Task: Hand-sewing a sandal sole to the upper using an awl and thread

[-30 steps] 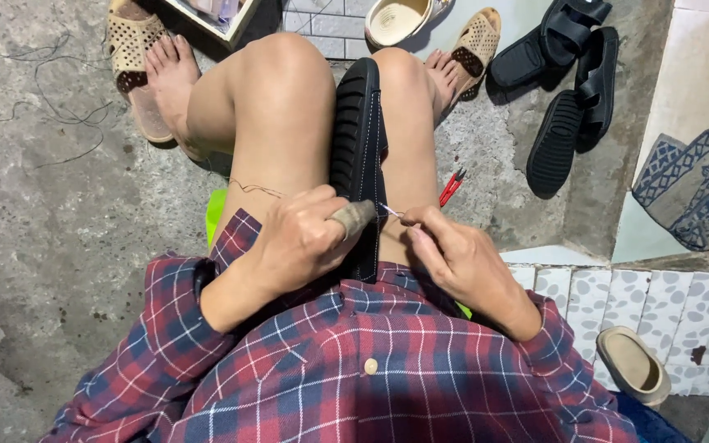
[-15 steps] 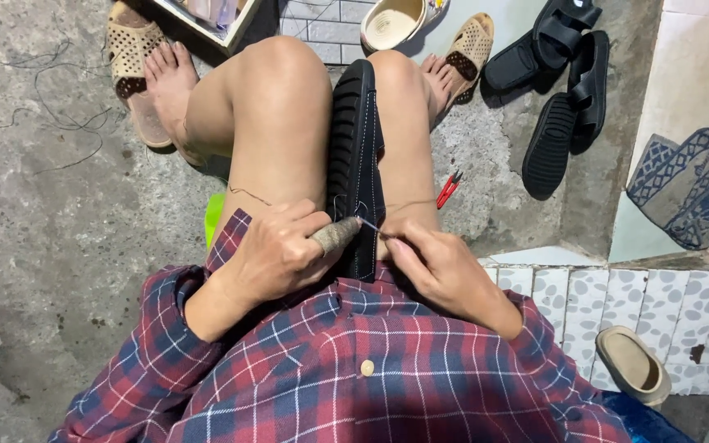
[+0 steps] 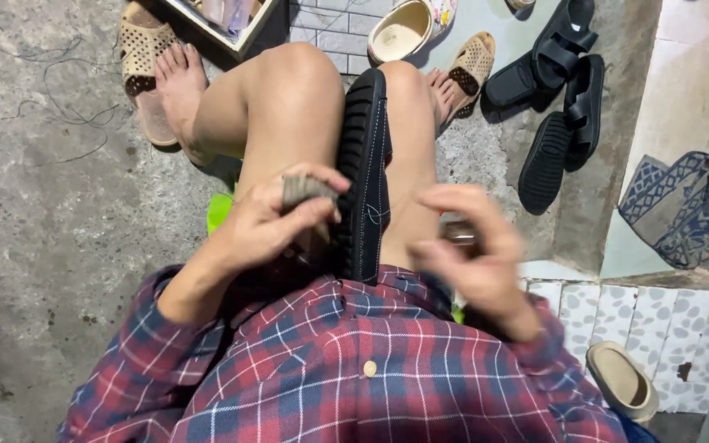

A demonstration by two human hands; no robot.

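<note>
right hand (image 3: 473, 246) motion-blurred, small object in its fingers unclear, left hand (image 3: 276, 221) partly covering grey tool handle (image 3: 305, 190)

A long-sleeved plaid shirt (image 3: 354, 369) is worn, checked in red and dark blue with thin white lines crossing throughout. A single small, round, pale button (image 3: 369, 368) is seen at the centre front. Both sleeves are drawn back from the wrists, the cuffs bunched on the forearms. The left hand (image 3: 268, 221) and right hand (image 3: 473, 254) are bare; no rings or watch can be made out, the right hand being blurred. The legs are uncovered from thigh to foot. Perforated tan slip-on sandals (image 3: 143, 66) are noted at the feet.
</note>
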